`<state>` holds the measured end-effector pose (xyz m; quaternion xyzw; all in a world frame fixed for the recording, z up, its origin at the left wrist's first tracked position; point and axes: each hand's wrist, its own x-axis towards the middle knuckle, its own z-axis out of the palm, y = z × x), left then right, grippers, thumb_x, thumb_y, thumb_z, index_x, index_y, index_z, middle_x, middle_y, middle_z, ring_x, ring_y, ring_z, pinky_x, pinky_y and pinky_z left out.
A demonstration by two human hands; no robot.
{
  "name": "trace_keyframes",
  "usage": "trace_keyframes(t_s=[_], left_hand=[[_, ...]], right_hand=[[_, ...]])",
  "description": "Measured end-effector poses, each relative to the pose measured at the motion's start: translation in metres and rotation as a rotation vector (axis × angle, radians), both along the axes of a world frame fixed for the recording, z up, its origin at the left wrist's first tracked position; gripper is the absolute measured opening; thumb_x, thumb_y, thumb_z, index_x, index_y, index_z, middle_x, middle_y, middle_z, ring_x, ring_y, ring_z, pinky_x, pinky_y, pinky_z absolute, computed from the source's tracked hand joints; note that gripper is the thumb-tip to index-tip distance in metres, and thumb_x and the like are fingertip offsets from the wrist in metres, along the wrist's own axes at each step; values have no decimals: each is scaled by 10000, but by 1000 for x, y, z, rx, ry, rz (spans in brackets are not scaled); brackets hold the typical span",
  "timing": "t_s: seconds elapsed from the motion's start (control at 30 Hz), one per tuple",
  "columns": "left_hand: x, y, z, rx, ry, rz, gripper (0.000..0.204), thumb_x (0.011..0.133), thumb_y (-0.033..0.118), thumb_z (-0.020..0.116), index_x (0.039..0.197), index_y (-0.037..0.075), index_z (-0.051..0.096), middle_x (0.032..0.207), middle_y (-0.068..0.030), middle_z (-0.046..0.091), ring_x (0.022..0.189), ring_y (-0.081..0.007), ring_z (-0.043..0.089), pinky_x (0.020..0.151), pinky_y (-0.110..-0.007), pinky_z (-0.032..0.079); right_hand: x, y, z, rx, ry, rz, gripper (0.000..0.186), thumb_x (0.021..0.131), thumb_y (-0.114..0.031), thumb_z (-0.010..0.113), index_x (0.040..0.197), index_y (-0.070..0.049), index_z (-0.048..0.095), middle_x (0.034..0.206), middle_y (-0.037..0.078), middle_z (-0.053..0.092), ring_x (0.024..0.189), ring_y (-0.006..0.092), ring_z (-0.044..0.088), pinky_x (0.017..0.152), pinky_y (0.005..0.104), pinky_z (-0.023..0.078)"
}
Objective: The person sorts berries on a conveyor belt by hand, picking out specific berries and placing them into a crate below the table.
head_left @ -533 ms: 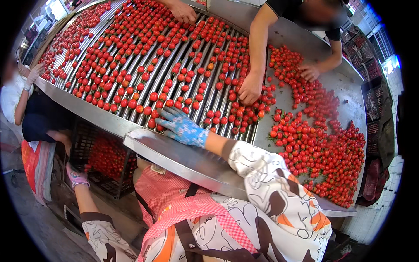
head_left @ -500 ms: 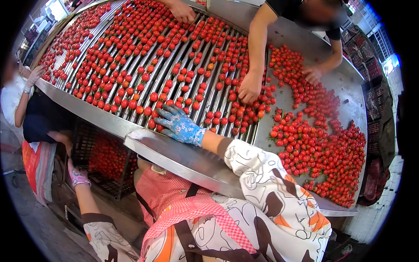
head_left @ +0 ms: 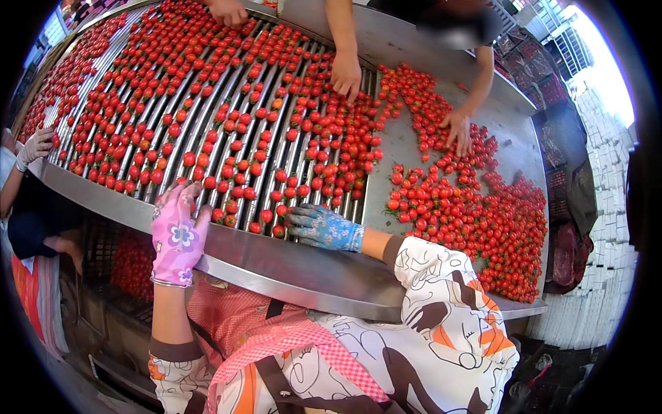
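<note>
Cherry tomatoes [head_left: 276, 124]: hundreds, too many to count, spread over the roller bed [head_left: 207, 110] of the sorting counter [head_left: 289, 265], plus a dense pile on the flat metal section [head_left: 407, 148] at the counter's right side, running to its right near corner.

Person's own hands: two, both gloved. Left hand [head_left: 178, 233], pink flowered glove, lies flat over the near edge of the counter, fingers spread and reaching onto the rollers, tips touching tomatoes at the near row; nothing gripped. Right hand [head_left: 323, 226], blue patterned glove, rests at the near edge of the rollers, fingers loosely curled among the nearest tomatoes; cannot tell whether one is pinched inside.

Other people's hands: four visible. One white-gloved hand [head_left: 34, 146] at the counter's left edge. One bare hand [head_left: 227, 10] at the far edge. One bare hand [head_left: 347, 74] on the rollers near the far right of the bed, palm down on tomatoes. One bare hand [head_left: 458, 131] on the flat section, fingers in the pile.

Dark crates [head_left: 552, 83] stacked beyond the right edge.
</note>
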<state>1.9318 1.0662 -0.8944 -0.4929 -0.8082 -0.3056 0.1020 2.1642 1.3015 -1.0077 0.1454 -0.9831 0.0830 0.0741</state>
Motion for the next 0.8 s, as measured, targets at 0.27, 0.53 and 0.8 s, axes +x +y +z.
trace_keyframes(t_s=[0.27, 0.53, 0.8], left_hand=[[11, 10, 4, -40, -197, 48, 265, 815, 134, 668, 1070, 84, 615, 1065, -97, 658, 995, -280, 624, 863, -368, 485], [14, 12, -10, -48, -135, 54, 252, 821, 107, 662, 1068, 85, 618, 1075, -95, 656, 960, -271, 643, 798, -354, 512], [23, 14, -9, -40, -153, 61, 253, 814, 146, 655, 1057, 84, 621, 1013, -102, 658, 919, -287, 637, 800, -380, 501]], right_hand=[[25, 81, -11, 17, 149, -973, 546, 826, -186, 594, 1324, -17, 448, 1359, 230, 422, 1235, 405, 419, 1048, 481, 334], [56, 20, -37, -252, 90, -731, 579, 787, 50, 498, 1355, -6, 406, 1390, 268, 383, 1257, 430, 409, 1065, 449, 341], [15, 23, 12, -87, 11, -293, 493, 853, -193, 599, 1312, -67, 471, 1400, 210, 403, 1321, 369, 363, 1090, 520, 282]])
